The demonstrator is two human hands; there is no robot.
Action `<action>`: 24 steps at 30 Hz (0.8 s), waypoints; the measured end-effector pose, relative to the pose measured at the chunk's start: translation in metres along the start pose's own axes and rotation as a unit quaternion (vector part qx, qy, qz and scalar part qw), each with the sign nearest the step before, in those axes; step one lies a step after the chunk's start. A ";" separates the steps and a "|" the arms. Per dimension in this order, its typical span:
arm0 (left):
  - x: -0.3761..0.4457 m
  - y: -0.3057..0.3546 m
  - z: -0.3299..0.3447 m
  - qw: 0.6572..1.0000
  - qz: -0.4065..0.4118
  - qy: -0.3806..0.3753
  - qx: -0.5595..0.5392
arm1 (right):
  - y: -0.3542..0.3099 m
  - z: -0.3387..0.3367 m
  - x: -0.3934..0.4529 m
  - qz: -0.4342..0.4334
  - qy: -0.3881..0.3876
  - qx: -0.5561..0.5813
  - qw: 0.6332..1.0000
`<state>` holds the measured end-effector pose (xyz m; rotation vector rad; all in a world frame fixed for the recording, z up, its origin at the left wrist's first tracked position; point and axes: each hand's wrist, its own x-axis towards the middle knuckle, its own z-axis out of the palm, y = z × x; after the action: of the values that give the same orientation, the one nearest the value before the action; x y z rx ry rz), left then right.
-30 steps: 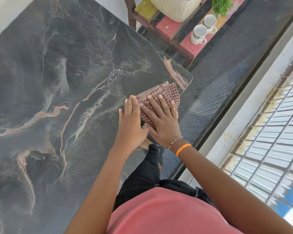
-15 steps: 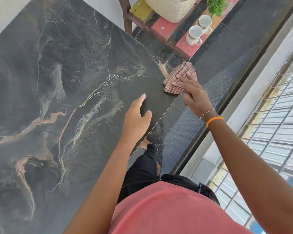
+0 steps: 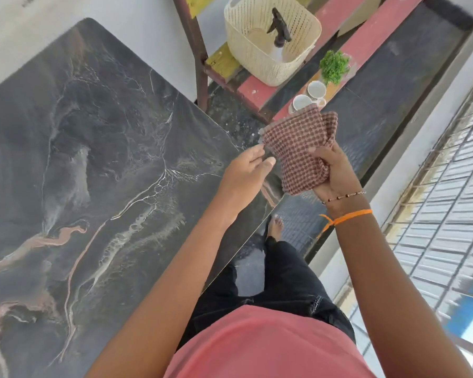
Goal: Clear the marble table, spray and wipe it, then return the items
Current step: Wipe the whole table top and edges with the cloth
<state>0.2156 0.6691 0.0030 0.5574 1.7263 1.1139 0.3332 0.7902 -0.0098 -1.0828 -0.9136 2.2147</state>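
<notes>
Since half a second ago we have lifted the checked cloth (image 3: 298,148) off the corner of the marble table (image 3: 93,173); it now sits folded in our right hand (image 3: 335,173), held up off the table's right edge, above the dark floor. Our thumb presses on top of the cloth, and the fingers are hidden beneath it. Our left hand (image 3: 246,170) hovers over the table corner, fingers loosely extended, their tips at the cloth's left edge; whether they touch it we cannot tell. Beyond, on the painted bench (image 3: 254,90), the cream basket (image 3: 260,58) holds the spray bottle (image 3: 279,31), only its dark trigger head clear. Two white cups (image 3: 309,95) are partly covered by the cloth, beside a green plant (image 3: 333,65).
</notes>
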 end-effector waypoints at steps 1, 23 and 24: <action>0.010 0.006 0.002 1.000 -0.008 0.004 -0.012 | -0.008 0.006 0.004 0.012 -0.018 0.012 1.000; 0.262 0.083 0.003 0.950 -0.149 0.194 -0.195 | -0.137 0.000 0.292 0.101 -0.210 -0.431 0.872; 0.264 0.084 0.002 0.965 -0.119 0.177 -0.154 | -0.139 0.000 0.297 0.090 -0.227 -0.453 0.857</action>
<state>0.0949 0.9131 -0.0507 -0.0481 1.8117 1.3302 0.1888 1.0820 -0.0472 -1.0240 -2.3010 2.2354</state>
